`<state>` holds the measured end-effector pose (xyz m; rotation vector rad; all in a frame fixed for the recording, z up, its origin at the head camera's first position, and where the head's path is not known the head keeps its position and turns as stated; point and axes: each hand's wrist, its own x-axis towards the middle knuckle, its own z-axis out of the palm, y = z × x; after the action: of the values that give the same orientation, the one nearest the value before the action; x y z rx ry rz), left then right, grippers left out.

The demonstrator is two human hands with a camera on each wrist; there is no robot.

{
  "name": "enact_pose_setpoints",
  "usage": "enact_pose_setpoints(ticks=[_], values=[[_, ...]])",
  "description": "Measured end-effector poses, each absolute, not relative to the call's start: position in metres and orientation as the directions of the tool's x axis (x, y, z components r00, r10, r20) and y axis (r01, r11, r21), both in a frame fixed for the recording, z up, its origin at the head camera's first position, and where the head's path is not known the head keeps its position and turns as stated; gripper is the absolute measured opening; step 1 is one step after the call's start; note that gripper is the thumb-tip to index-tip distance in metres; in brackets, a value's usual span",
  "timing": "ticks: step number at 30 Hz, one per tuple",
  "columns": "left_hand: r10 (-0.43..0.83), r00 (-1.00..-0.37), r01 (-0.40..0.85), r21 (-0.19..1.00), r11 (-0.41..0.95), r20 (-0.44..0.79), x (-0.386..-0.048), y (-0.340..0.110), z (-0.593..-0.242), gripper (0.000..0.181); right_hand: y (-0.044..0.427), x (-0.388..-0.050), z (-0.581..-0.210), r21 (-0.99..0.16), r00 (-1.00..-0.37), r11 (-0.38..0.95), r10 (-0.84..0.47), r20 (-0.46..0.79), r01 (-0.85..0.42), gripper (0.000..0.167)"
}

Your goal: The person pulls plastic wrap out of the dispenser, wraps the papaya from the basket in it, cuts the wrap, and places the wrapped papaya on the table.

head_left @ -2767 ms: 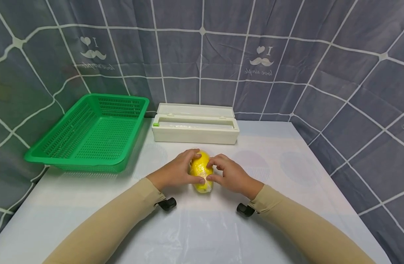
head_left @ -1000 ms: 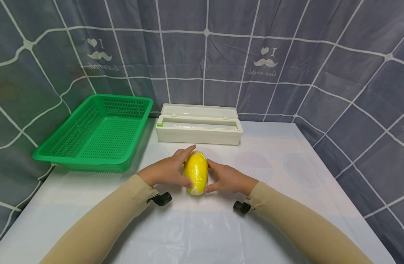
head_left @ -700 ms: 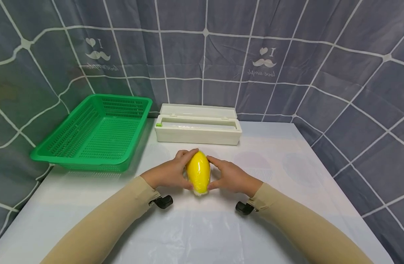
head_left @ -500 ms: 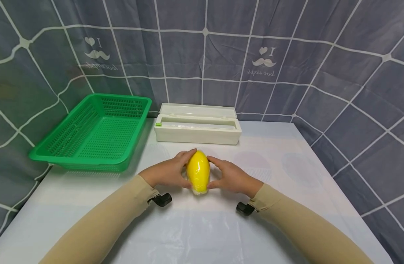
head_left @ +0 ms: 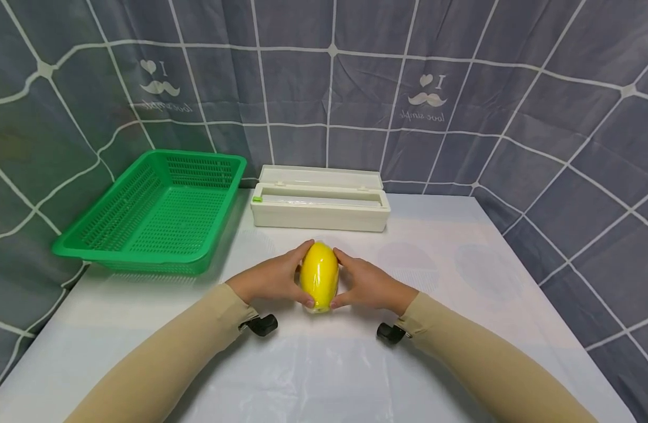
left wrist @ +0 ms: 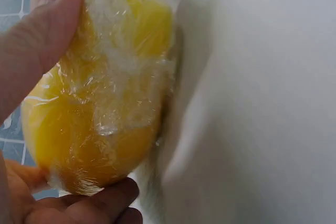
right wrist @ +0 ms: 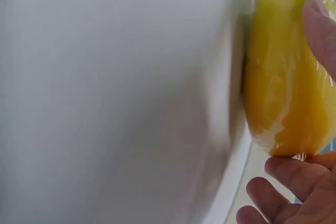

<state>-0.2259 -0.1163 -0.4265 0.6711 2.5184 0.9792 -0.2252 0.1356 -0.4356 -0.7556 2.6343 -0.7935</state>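
A smooth yellow oval fruit, tightly wrapped in cling film, lies on the white table between both hands; its exact kind is unclear. My left hand grips it from the left, thumb near the close end and fingers round the far end. From the right my right hand holds it the same way, thumb low and fingertips at the far end. In the left wrist view, crumpled film layers gather on the side of the fruit. The film is smoother in the right wrist view, where a small greenish spot shows at one end of the fruit.
Behind the hands stands a white cling film dispenser with its lid raised and a green slider at the left. A green plastic basket sits at the back left. Grey checked curtains enclose the table.
Earlier my fingers were on top of the fruit, over bunched film. It has since been turned so a smooth side faces up, and both hands have moved to its sides.
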Motion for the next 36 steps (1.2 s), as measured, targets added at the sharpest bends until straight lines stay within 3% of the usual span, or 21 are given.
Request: enact_pose_setpoints(ticks=[8, 15, 25, 36], values=[[0.521, -0.834, 0.291, 0.656, 0.696, -0.183, -0.228, -0.115, -0.434, 0.139, 0.143, -0.224, -0.431, -0.590, -0.822, 0.703, -0.559, -0.111, -0.398, 0.118], [0.536, -0.827, 0.336, 0.615, 0.714, -0.171, -0.227, -0.116, -0.428, 0.139, 0.140, -0.232, -0.435, -0.604, -0.792, 0.680, -0.597, -0.125, -0.417, 0.127], [0.545, -0.820, 0.328, 0.637, 0.698, -0.176, -0.230, -0.115, -0.433, 0.138, 0.142, -0.230, -0.433, -0.605, -0.814, 0.692, -0.569, -0.121, -0.394, 0.127], [0.581, -0.796, 0.341, 0.668, 0.662, -0.170, -0.231, -0.113, -0.431, 0.141, 0.140, -0.234, -0.433, -0.615, -0.776, 0.656, -0.621, -0.111, -0.437, 0.126]])
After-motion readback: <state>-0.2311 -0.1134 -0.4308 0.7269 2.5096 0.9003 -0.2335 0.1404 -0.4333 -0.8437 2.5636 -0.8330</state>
